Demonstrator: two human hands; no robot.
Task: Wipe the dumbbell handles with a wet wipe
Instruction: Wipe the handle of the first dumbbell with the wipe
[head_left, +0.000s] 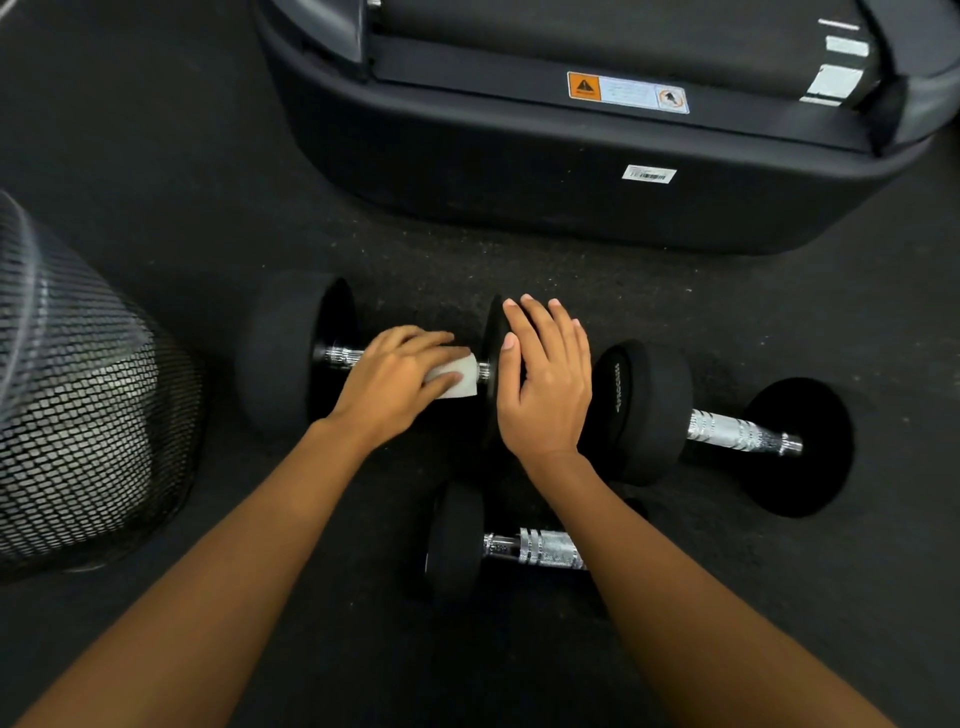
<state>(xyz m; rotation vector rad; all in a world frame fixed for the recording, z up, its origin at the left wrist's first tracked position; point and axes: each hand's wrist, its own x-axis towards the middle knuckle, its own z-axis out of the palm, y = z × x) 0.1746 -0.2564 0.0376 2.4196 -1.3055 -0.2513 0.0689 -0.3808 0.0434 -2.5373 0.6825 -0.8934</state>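
Observation:
Three black dumbbells with chrome handles lie on the dark floor. The big dumbbell (283, 353) lies at centre left. My left hand (392, 382) grips its handle with a white wet wipe (457, 376) folded around the bar. My right hand (545, 379) rests with straight fingers on that dumbbell's right weight. A second dumbbell (737, 431) lies to the right, its chrome handle bare. A smaller dumbbell (524, 545) lies nearer to me, partly hidden under my right forearm.
A black mesh basket (78, 395) stands at the left edge. The rear end of a dark treadmill (571, 171) with a warning sticker fills the top of the view, close behind the dumbbells. Dark rubber floor (363, 649) spreads below.

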